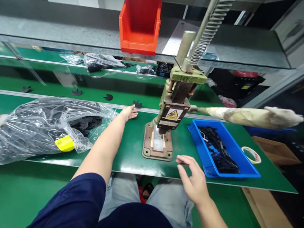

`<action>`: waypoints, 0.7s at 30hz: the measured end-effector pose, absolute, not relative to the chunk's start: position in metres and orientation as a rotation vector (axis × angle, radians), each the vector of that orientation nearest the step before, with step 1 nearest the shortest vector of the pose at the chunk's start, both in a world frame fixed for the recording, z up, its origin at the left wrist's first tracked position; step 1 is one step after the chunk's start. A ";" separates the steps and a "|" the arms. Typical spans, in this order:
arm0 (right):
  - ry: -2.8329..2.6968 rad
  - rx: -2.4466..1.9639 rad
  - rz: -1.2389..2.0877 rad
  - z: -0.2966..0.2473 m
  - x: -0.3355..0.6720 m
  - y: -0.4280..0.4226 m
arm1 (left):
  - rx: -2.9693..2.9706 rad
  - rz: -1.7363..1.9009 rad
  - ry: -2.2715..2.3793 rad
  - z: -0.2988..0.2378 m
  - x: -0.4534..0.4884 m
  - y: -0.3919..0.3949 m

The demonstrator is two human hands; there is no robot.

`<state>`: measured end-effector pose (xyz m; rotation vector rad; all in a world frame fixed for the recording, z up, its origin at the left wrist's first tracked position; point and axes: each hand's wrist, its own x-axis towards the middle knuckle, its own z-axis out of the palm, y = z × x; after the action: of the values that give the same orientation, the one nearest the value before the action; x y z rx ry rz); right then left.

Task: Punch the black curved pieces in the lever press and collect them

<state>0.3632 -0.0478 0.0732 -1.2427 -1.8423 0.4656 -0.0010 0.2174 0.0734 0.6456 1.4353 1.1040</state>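
Observation:
My left hand (130, 113) is stretched forward to the rail at the table's far side, fingers extended. A small black curved piece (137, 104) lies just beyond its fingertips; whether they touch it I cannot tell. My right hand (193, 177) hovers by the table's front edge, thumb and fingers apart with nothing between them. Between the hands stands a green hand press (174, 112) with a warning label. Its brown base (157, 155) carries a pale, translucent block (158, 144) under the ram. To the right sits a blue bin (203, 162) of black strip-like parts (219, 150).
A clear plastic bag (36, 130) of black pieces lies at left. More black pieces (108, 97) sit spaced along the green strip behind the rail. The press's wrapped lever (245, 115) juts right over the bin. A tape roll (252, 155) and an orange bin (140, 23) are also there.

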 end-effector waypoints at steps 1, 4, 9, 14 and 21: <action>-1.825 -1.283 0.433 0.075 0.379 -0.043 | 0.654 1.098 1.433 0.071 0.001 0.218; -1.773 -1.606 0.292 0.081 0.442 -0.016 | 0.687 1.069 1.431 0.057 0.009 0.195; -1.867 -2.065 0.290 0.092 0.528 0.053 | 0.907 0.979 1.408 0.035 0.012 0.123; -2.088 -2.252 0.487 0.086 0.528 0.079 | 1.093 0.996 1.386 0.014 0.005 0.055; -2.031 -2.364 0.502 0.076 0.515 0.075 | 1.371 1.052 1.500 -0.003 0.008 0.025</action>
<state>0.5150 0.0750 0.0760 -2.3636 -2.0307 0.5019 0.0085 0.0247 -0.0026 1.3712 1.5001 1.0517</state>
